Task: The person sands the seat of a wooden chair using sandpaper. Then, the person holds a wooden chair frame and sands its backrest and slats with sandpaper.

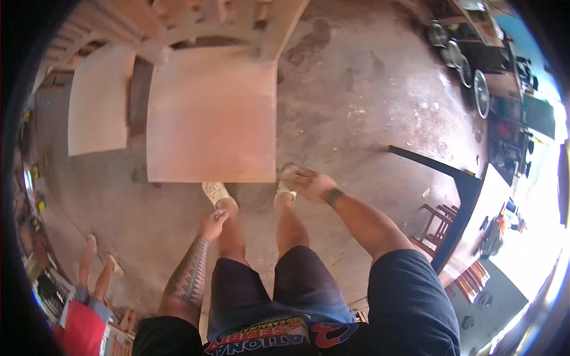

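A chair with a pale, flat wooden seat (211, 118) stands right in front of me, its slatted wooden back (124, 21) at the top left of the view. My left hand (215, 224) is closed in front of my left leg, just short of the seat's near edge. Whatever its fingers may hold is too small to make out. Off the seat's near right corner, my right hand (312, 183) reaches inward with its fingers stretched out, slightly blurred. I see nothing in it, and it appears apart from the wood.
Another pale seat (101, 101) stands to the left. At the lower left is a person in a red top (85, 326). A dark frame leg (466, 202) and wooden stools (439, 222) stand on the right. Round metal pans (481, 94) hang at the upper right.
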`<action>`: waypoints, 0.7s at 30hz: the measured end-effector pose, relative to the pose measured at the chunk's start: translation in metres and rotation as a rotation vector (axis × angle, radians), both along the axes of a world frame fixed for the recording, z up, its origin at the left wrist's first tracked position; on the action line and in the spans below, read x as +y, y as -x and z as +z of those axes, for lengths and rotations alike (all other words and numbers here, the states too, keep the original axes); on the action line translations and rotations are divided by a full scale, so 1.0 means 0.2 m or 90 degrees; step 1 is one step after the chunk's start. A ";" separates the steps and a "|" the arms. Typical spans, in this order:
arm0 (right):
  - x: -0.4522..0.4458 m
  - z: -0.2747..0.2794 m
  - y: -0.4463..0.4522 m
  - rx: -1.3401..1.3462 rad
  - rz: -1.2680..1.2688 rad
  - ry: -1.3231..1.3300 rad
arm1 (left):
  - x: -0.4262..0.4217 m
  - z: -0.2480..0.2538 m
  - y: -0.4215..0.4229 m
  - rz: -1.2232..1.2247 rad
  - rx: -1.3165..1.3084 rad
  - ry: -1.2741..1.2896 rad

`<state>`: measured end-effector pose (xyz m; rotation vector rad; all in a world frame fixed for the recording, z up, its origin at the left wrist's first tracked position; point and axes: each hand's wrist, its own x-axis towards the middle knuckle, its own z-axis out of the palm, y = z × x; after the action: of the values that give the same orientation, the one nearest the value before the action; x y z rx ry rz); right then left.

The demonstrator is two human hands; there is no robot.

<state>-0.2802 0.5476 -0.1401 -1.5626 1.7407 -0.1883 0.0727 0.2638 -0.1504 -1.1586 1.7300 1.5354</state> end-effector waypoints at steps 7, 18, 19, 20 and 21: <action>1.47 0.91 0.12 0.099 -0.839 -0.553 | -0.01 0.17 0.00 -0.117 0.024 -0.077; 2.79 1.82 -0.05 0.331 -1.398 -0.076 | -0.66 1.20 0.56 -0.280 0.103 0.187; 3.00 1.79 -0.05 0.274 -1.460 0.115 | -0.72 1.26 0.57 -0.240 0.130 0.183; 3.12 1.76 -0.02 0.231 -1.561 0.266 | -0.78 1.34 0.53 -0.183 0.157 0.188; 3.11 1.89 0.00 0.093 -1.567 0.370 | -0.79 1.42 0.50 -0.190 0.139 0.215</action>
<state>-0.2803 1.1697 0.2387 1.2357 2.6632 -1.6981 -0.0268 0.1066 0.1334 -0.8526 2.2591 1.2585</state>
